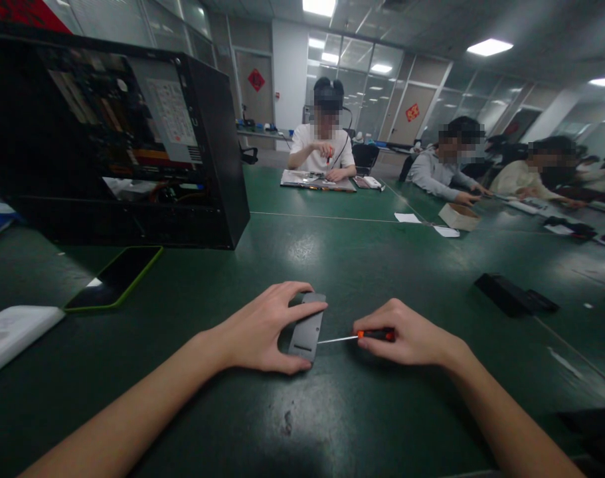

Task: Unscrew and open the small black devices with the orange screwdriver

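Observation:
A flat grey metal piece (308,330) with a dark slot near its lower end is held on the green table (302,255). My left hand (269,326) grips it by its far and near ends, between fingers and thumb. My right hand (404,335) is closed around a screwdriver (376,334) with a black and orange handle. The screwdriver's thin shaft points left, and its tip is at the right edge of the grey piece. Whether the tip touches or goes into that edge is too small to tell.
At the left stands an open black computer case (217,153), with a green-edged phone (115,279) before it and a white object (18,332) nearer. Black items (511,295) lie to the right. Across the table, a person (322,143) works over a flat panel (302,180); others sit farther right.

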`<act>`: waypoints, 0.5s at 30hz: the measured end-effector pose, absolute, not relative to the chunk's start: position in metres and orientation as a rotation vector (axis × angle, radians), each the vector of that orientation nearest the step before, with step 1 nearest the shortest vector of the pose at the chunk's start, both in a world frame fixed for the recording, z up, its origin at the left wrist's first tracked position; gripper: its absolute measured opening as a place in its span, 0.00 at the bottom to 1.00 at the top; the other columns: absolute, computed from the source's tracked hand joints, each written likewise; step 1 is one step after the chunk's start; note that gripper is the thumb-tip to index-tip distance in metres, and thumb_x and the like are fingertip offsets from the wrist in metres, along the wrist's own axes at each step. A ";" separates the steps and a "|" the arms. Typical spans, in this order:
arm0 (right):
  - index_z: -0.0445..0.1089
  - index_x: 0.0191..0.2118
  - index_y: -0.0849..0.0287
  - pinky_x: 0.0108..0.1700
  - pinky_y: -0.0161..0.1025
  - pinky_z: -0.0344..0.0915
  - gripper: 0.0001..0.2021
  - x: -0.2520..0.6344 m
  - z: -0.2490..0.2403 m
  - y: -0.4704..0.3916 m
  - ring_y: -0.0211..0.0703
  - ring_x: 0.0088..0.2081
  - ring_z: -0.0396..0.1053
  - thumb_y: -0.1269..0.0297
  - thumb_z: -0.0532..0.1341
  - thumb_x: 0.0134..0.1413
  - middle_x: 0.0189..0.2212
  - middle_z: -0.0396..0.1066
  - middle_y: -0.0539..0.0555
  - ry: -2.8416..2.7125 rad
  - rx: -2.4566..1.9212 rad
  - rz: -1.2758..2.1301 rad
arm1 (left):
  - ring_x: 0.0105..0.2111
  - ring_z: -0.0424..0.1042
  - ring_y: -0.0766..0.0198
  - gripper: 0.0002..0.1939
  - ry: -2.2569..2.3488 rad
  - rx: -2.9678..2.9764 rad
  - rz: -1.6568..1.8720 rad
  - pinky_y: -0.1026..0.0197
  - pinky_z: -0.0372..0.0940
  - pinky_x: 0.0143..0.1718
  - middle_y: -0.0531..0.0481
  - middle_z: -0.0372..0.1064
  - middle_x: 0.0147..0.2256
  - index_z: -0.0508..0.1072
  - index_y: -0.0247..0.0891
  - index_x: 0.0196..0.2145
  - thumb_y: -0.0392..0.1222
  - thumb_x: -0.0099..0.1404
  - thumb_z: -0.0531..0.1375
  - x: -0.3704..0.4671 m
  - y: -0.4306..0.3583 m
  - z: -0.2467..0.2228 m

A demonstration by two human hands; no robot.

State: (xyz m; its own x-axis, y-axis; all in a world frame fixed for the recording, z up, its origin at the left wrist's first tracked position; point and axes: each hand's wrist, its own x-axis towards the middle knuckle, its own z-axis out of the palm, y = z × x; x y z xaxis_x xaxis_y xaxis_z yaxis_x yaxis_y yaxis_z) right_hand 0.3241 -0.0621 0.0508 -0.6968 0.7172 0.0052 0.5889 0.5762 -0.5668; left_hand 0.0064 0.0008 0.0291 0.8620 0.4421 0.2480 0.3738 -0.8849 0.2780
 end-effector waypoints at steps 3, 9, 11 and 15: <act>0.76 0.41 0.59 0.35 0.35 0.57 0.13 0.326 0.052 -0.061 0.34 0.28 0.63 0.57 0.59 0.72 0.27 0.67 0.47 -2.580 -1.109 0.764 | 0.66 0.62 0.31 0.49 0.651 2.811 0.480 0.30 0.64 0.63 0.31 0.57 0.68 0.64 0.44 0.71 0.62 0.59 0.72 0.008 0.000 0.027; 0.77 0.42 0.59 0.35 0.36 0.58 0.14 0.330 0.054 -0.062 0.34 0.29 0.65 0.56 0.58 0.73 0.28 0.70 0.49 -2.594 -1.130 0.711 | 0.63 0.68 0.35 0.49 0.672 2.642 0.564 0.37 0.70 0.61 0.31 0.55 0.68 0.64 0.40 0.71 0.56 0.57 0.74 0.013 -0.004 0.024; 0.77 0.42 0.59 0.35 0.36 0.58 0.14 0.331 0.057 -0.063 0.35 0.29 0.66 0.57 0.58 0.73 0.28 0.71 0.49 -2.601 -1.148 0.711 | 0.63 0.68 0.36 0.49 0.682 2.607 0.578 0.38 0.70 0.61 0.32 0.54 0.68 0.64 0.40 0.71 0.56 0.57 0.74 0.014 -0.005 0.022; 0.78 0.43 0.59 0.34 0.36 0.58 0.14 0.331 0.061 -0.067 0.35 0.29 0.67 0.57 0.58 0.73 0.29 0.73 0.50 -2.613 -1.174 0.692 | 0.64 0.66 0.36 0.49 0.693 2.588 0.583 0.37 0.68 0.62 0.32 0.54 0.68 0.64 0.40 0.71 0.57 0.57 0.74 0.016 -0.006 0.022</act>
